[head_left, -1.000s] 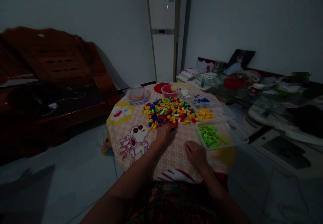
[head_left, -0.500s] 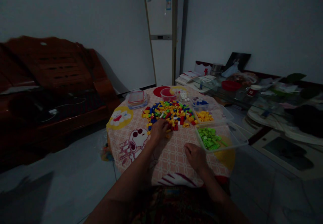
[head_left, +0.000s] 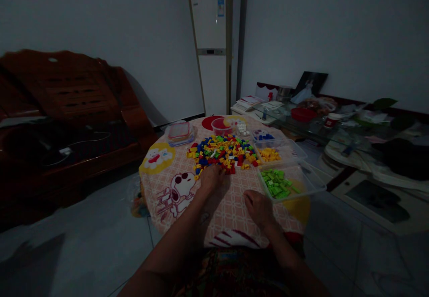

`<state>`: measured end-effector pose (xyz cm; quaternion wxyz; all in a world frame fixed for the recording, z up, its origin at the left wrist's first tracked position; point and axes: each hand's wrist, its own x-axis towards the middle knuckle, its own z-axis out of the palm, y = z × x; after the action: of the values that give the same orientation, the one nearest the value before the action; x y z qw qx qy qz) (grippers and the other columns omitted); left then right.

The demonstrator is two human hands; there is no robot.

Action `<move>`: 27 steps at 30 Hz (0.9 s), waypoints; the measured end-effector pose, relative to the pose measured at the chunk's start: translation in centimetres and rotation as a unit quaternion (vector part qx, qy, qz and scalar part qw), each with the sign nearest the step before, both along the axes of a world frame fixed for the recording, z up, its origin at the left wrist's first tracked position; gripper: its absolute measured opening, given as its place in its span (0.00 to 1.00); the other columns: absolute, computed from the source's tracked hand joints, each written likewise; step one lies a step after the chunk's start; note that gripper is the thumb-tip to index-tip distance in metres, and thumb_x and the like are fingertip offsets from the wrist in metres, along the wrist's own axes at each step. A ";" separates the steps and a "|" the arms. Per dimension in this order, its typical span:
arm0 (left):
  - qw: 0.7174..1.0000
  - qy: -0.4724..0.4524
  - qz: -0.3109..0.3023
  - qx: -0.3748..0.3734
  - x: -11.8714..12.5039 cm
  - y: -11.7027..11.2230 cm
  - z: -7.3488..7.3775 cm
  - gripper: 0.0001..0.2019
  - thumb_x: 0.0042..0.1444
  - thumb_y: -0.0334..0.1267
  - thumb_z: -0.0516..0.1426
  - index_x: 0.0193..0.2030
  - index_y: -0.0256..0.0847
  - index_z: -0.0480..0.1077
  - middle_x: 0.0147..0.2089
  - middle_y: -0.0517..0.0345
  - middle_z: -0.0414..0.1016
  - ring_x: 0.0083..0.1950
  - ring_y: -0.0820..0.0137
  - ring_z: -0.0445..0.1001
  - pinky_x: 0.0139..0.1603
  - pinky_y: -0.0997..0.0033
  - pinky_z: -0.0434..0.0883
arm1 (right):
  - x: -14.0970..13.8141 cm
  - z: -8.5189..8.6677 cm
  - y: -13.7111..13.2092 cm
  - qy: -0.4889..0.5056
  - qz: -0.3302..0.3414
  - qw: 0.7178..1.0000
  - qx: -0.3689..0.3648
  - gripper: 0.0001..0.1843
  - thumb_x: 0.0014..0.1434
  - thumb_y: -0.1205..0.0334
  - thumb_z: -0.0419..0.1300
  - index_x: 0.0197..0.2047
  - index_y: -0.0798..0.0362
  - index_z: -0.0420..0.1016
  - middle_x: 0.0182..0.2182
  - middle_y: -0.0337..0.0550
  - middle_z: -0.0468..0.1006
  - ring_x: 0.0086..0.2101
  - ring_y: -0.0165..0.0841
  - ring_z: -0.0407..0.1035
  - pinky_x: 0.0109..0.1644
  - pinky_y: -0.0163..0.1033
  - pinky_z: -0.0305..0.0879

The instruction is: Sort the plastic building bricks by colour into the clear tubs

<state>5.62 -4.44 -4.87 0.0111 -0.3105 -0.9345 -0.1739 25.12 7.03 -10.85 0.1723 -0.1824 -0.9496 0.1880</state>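
A pile of small red, yellow, blue and green toy bricks [head_left: 223,152] lies in the middle of a round table with a cartoon cloth [head_left: 174,185]. My left hand [head_left: 211,176] rests at the pile's near edge, fingers curled down among the bricks; what it grips is hidden. My right hand [head_left: 257,207] lies on the cloth nearer to me, fingers curled under, just left of a clear tray of green bricks [head_left: 284,181]. Behind that stand a clear tray of yellow bricks [head_left: 273,153] and a small tub of blue bricks [head_left: 265,135].
A red bowl [head_left: 223,125] and a lidded clear box [head_left: 180,132] stand at the table's far side. A dark wooden sofa [head_left: 67,109] is at the left, a cluttered glass table [head_left: 335,123] at the right, a tall air conditioner [head_left: 211,42] behind.
My left hand slid left along the pile's near edge and drew slightly back. The right hand stayed put. The view shifted a little.
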 end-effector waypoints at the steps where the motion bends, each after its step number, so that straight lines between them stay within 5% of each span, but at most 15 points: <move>1: 1.000 -0.003 -0.011 0.012 0.1 0.2 0.7 0.11 0.62 0.42 0.57 0.37 0.42 0.80 0.39 0.47 0.83 0.41 0.61 0.80 0.39 0.70 0.68 | 0.0 0.0 0.0 0.001 0.003 1.000 0.000 0.13 0.69 0.64 0.52 0.41 0.49 0.79 0.39 0.43 0.83 0.39 0.33 0.75 0.43 0.34 0.60; 5: 0.990 -0.029 -0.111 0.082 1.0 3.5 3.1 0.09 0.58 0.36 0.59 0.41 0.42 0.82 0.38 0.51 0.83 0.41 0.63 0.80 0.42 0.69 0.70 | 0.0 0.1 -0.1 -0.003 0.007 1.000 0.002 0.14 0.70 0.63 0.52 0.40 0.49 0.80 0.38 0.43 0.83 0.39 0.33 0.75 0.43 0.34 0.60; 9: 0.973 -0.084 -0.171 0.134 2.0 10.0 3.5 0.09 0.56 0.33 0.59 0.38 0.40 0.82 0.36 0.53 0.83 0.40 0.65 0.80 0.46 0.68 0.72 | 0.0 0.0 -0.1 0.008 0.007 1.000 0.002 0.14 0.69 0.65 0.52 0.41 0.49 0.79 0.39 0.43 0.83 0.40 0.34 0.75 0.45 0.34 0.61; 14: 0.938 -0.165 -0.165 0.255 2.7 14.9 3.2 0.22 0.57 0.28 0.56 0.58 0.38 0.76 0.45 0.52 0.84 0.44 0.67 0.81 0.50 0.67 0.76 | -0.1 -0.4 0.0 0.002 0.007 1.000 0.004 0.12 0.68 0.66 0.53 0.39 0.49 0.79 0.36 0.42 0.82 0.38 0.34 0.75 0.43 0.34 0.60; 19: 0.930 -0.144 -0.167 0.294 1.2 10.4 1.9 0.23 0.56 0.25 0.56 0.58 0.40 0.76 0.54 0.49 0.82 0.52 0.64 0.80 0.56 0.63 0.76 | 0.1 -0.3 -0.1 0.019 0.016 1.000 -0.013 0.13 0.70 0.65 0.53 0.44 0.49 0.79 0.41 0.44 0.83 0.43 0.34 0.76 0.48 0.34 0.61; 27: 0.979 -0.053 -0.019 0.195 -3.7 -1.9 0.5 0.18 0.56 0.29 0.58 0.51 0.41 0.80 0.48 0.52 0.84 0.48 0.62 0.81 0.52 0.64 0.76 | 0.3 0.4 -0.2 0.007 0.005 1.000 -0.018 0.13 0.69 0.64 0.53 0.43 0.49 0.80 0.41 0.44 0.84 0.41 0.34 0.76 0.47 0.35 0.62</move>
<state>1.90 -6.37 -4.35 0.0186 -0.3105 -0.8756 -0.3695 25.38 6.86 -10.49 0.1746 -0.1791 -0.9458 0.2070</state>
